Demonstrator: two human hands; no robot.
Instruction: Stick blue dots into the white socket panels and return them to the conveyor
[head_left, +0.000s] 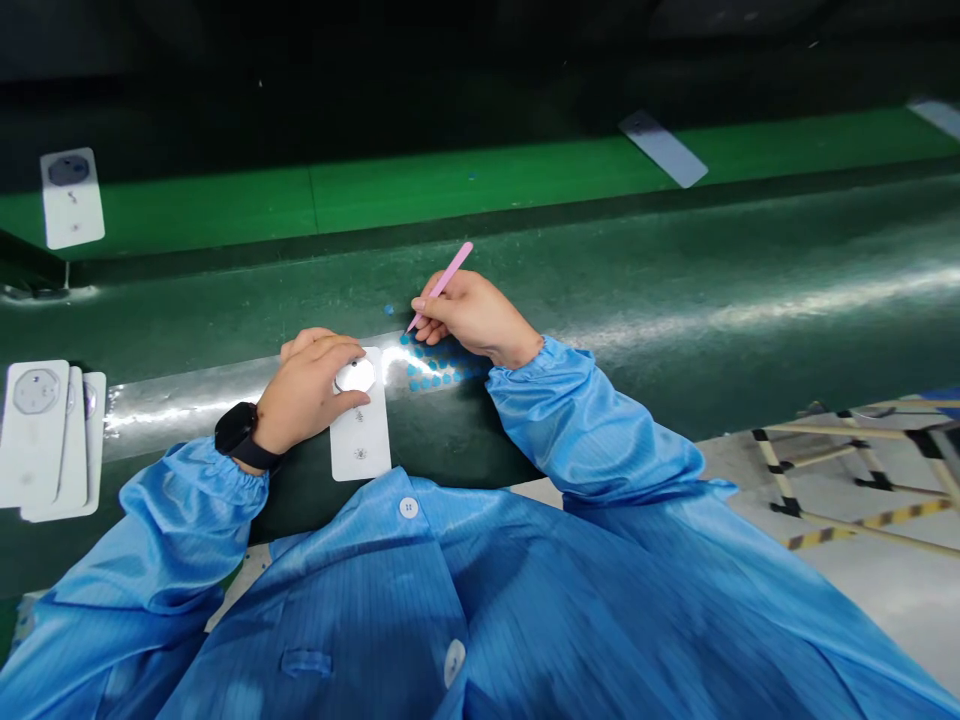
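Note:
My left hand (306, 390) rests with curled fingers on the upper end of a white rectangular panel (361, 430) lying on the dark green ledge, its fingertips beside the panel's shiny round disc (355, 375). My right hand (472, 315) is closed on pink tweezers (442, 282), whose tips point down at a clear strip carrying several small blue dots (435, 365). One loose blue dot (388, 309) lies just left of the tweezer tips. A black watch (238, 432) sits on my left wrist. Both arms wear blue coat sleeves.
A stack of white panels (45, 435) lies at the left edge. On the green conveyor belt (420, 190) behind, one white panel (71, 197) lies far left and a grey one (664, 148) right of centre. Striped floor frames (855, 480) show at the right.

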